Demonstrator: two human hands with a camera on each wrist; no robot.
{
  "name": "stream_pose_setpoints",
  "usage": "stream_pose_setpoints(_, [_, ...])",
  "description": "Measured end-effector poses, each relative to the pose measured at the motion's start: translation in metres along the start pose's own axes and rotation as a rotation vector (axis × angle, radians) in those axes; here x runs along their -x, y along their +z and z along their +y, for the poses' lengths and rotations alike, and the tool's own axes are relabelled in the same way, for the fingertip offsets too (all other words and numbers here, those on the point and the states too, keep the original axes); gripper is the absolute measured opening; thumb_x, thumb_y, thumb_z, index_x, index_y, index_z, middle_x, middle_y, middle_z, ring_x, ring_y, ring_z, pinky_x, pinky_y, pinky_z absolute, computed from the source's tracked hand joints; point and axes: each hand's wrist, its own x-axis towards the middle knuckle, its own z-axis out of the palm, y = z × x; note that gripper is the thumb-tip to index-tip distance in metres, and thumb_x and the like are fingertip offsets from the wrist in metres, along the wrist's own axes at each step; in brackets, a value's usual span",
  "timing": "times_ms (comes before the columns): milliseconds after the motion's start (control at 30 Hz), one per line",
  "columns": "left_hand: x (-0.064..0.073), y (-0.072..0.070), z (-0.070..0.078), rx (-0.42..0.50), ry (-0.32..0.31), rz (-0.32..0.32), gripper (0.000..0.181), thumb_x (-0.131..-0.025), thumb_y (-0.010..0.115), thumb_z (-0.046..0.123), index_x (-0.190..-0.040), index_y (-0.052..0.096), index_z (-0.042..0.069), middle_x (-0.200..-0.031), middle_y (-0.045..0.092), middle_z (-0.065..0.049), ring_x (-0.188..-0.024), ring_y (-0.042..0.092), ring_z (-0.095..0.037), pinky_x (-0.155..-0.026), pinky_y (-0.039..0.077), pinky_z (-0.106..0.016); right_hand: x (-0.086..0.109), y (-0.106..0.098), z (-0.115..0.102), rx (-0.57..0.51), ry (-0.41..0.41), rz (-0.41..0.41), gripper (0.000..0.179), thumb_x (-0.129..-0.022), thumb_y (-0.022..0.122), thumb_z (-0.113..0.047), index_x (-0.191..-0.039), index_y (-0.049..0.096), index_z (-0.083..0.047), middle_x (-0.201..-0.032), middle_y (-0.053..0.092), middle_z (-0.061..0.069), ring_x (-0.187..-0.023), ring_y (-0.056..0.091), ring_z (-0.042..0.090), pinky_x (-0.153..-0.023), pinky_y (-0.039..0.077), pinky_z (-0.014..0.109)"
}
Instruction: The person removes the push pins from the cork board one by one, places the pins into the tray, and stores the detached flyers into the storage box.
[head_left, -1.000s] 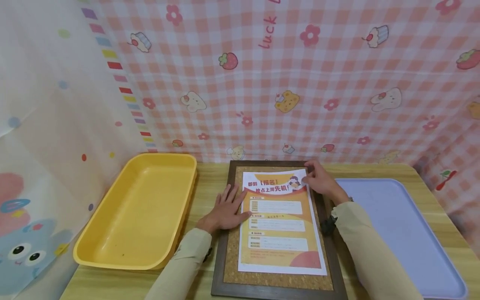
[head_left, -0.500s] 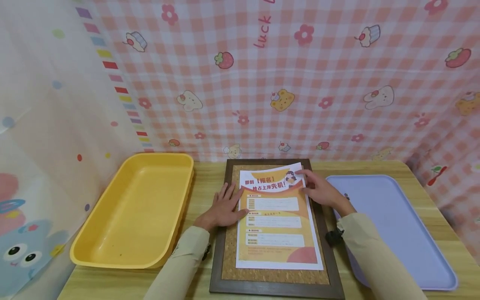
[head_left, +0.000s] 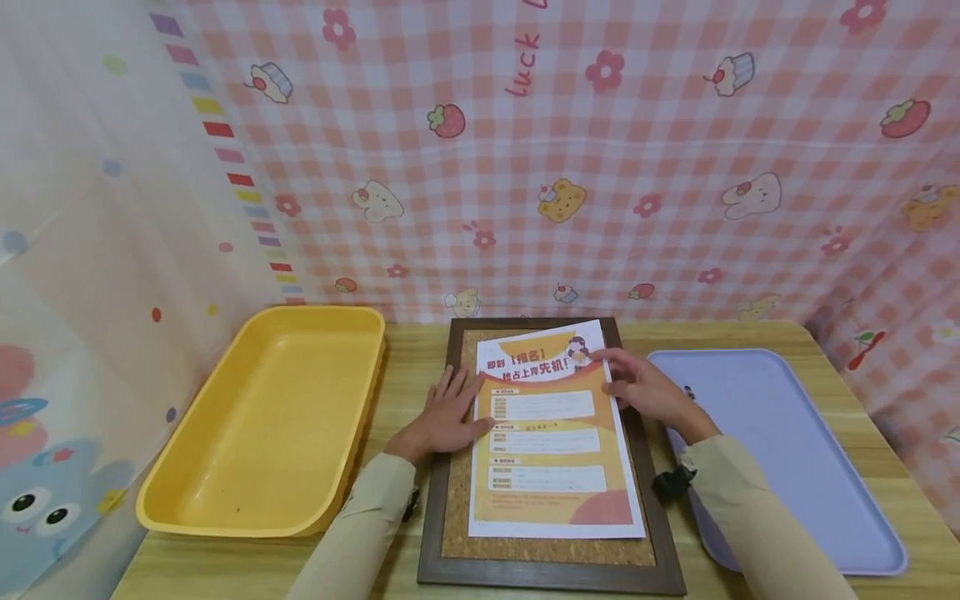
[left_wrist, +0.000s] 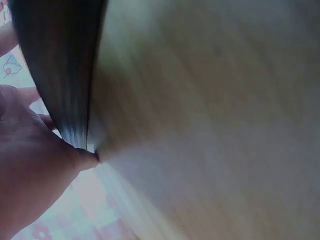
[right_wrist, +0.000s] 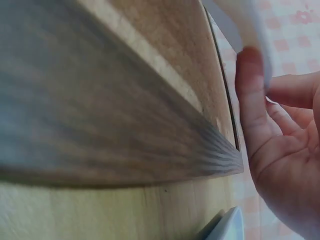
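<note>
A printed yellow and orange paper sheet (head_left: 551,421) lies over a cork board (head_left: 547,548) with a dark wooden frame (head_left: 551,575). Its upper right corner stands up off the cork. My left hand (head_left: 444,421) rests with fingers spread across the frame's left side and the sheet's left edge. In the left wrist view, that hand (left_wrist: 40,160) is beside the frame's side (left_wrist: 60,65). My right hand (head_left: 651,392) pinches the sheet's right edge near the top. The right wrist view has the right thumb and fingers (right_wrist: 250,70) on the curved, lifted paper (right_wrist: 242,20).
Left of the board stands a deep yellow tray (head_left: 367,375). A shallow lilac tray (head_left: 780,450) lies to the right, partly under my right forearm. The wooden table (head_left: 420,350) meets a pink checked cloth (head_left: 480,167) at the back.
My right hand has drawn back from the frame's top right corner and now holds the sheet's edge lower down. The sheet's upper right corner has risen. My left hand stays in place.
</note>
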Motion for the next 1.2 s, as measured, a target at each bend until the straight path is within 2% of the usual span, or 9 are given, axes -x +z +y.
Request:
stream_pose_setpoints(167, [0.0,-0.002,0.001,0.089,-0.003,-0.004,0.082,-0.1,0.05,0.05,-0.161,0.005,0.02,-0.166,-0.005,-0.014,-0.151,-0.017,-0.033,-0.118,-0.007,-0.061,0.003,-0.002,0.0,-0.115,0.01,0.01,0.047,-0.099,0.054,-0.002,-0.145,0.042,-0.003,-0.139,0.049,0.033,-0.091,0.07,0.02,-0.073,0.059,0.037])
stream_pose_setpoints(267, [0.001,-0.003,0.003,0.132,-0.001,0.011,0.082,-0.099,0.05,0.051,-0.162,0.006,0.022,-0.166,0.002,-0.014,-0.151,-0.014,-0.034,-0.117,-0.007,-0.062,0.005,-0.002,-0.001,-0.131,0.015,0.031,0.047,-0.1,0.055,-0.003,-0.145,0.042,-0.004,-0.141,0.048,0.032,-0.093,0.069,0.019,-0.075,0.059,0.035])
stream_pose_setpoints(433, [0.006,-0.004,0.007,0.197,0.014,0.008,0.078,-0.099,0.052,0.049,-0.161,0.011,0.027,-0.166,0.014,-0.003,-0.152,-0.007,-0.034,-0.117,-0.009,-0.061,0.009,-0.001,-0.002,-0.146,0.02,0.051,0.047,-0.1,0.054,-0.003,-0.145,0.042,-0.007,-0.142,0.049,0.028,-0.097,0.068,0.02,-0.078,0.058,0.036])
stream_pose_setpoints(567, [0.012,-0.006,0.013,0.234,0.037,0.007,0.073,-0.1,0.053,0.044,-0.161,0.018,0.023,-0.164,0.022,-0.002,-0.153,0.004,-0.032,-0.117,-0.009,-0.061,0.011,0.0,-0.004,-0.171,0.012,0.057,0.048,-0.1,0.054,-0.002,-0.145,0.042,-0.006,-0.142,0.048,0.027,-0.098,0.068,0.019,-0.078,0.059,0.037])
stream_pose_setpoints(767, [0.019,-0.009,0.027,0.339,0.1,0.106,0.066,-0.102,0.055,0.023,-0.158,0.023,0.007,-0.156,0.038,-0.014,-0.144,0.035,-0.028,-0.12,0.018,-0.052,0.015,0.001,-0.011,-0.194,-0.03,0.091,0.047,-0.1,0.054,-0.002,-0.145,0.041,-0.002,-0.141,0.047,0.029,-0.093,0.069,0.015,-0.074,0.059,0.035])
stream_pose_setpoints(867, [0.023,-0.01,0.034,0.394,0.099,0.177,0.065,-0.101,0.057,0.015,-0.157,0.026,0.004,-0.15,0.044,-0.018,-0.13,0.051,-0.027,-0.111,0.038,-0.047,0.018,0.002,-0.015,-0.214,-0.052,0.096,0.047,-0.1,0.054,-0.004,-0.145,0.04,-0.001,-0.139,0.047,0.028,-0.091,0.069,0.015,-0.072,0.06,0.036])
stream_pose_setpoints(1000, [0.028,-0.011,0.043,0.507,0.046,0.234,0.064,-0.099,0.059,0.008,-0.156,0.03,0.009,-0.131,0.058,-0.02,-0.096,0.068,-0.023,-0.083,0.056,-0.039,0.021,0.003,-0.021,-0.218,-0.072,0.105,0.047,-0.1,0.055,-0.005,-0.144,0.04,-0.001,-0.136,0.05,0.025,-0.088,0.069,0.015,-0.069,0.059,0.035])
stream_pose_setpoints(1100, [0.033,-0.015,0.048,0.557,-0.014,0.267,0.064,-0.097,0.062,0.008,-0.155,0.035,0.016,-0.097,0.066,-0.011,-0.07,0.064,-0.014,-0.06,0.054,-0.028,0.022,0.004,-0.026,-0.212,-0.076,0.116,0.047,-0.1,0.056,-0.004,-0.144,0.042,-0.003,-0.137,0.05,0.023,-0.087,0.069,0.016,-0.068,0.059,0.035])
stream_pose_setpoints(1200, [0.039,-0.022,0.051,0.547,-0.038,0.317,0.061,-0.095,0.066,0.007,-0.15,0.044,0.018,-0.074,0.057,-0.003,-0.057,0.052,-0.009,-0.049,0.041,-0.022,0.023,0.005,-0.032,-0.207,-0.082,0.112,0.047,-0.1,0.056,-0.006,-0.145,0.043,-0.004,-0.14,0.048,0.025,-0.088,0.069,0.017,-0.069,0.059,0.036])
